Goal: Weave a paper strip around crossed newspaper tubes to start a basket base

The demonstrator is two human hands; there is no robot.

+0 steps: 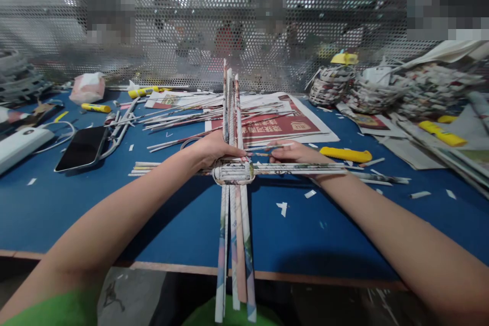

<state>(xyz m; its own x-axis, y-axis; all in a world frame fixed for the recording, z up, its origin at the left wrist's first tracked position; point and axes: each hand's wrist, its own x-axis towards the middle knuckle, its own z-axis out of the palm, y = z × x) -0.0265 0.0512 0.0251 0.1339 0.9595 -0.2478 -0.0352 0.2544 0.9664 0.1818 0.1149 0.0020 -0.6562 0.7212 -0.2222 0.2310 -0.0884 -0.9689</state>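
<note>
The left hand [214,150] clamps the paper-tube cross [233,172] mid-tabletop; the right hand [296,154] grips its crosswise tubes [321,167], which run rightward

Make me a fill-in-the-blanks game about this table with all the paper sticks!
1. The tabletop is the colour ____.
2. The left hand rests on the spot where the rolled paper tubes ____ each other.
3. To the left of that hand lies a dark-screened ____.
4. The woven baskets stand at the far ____ side of the table.
Missing words: blue; cross; phone; right.
</note>
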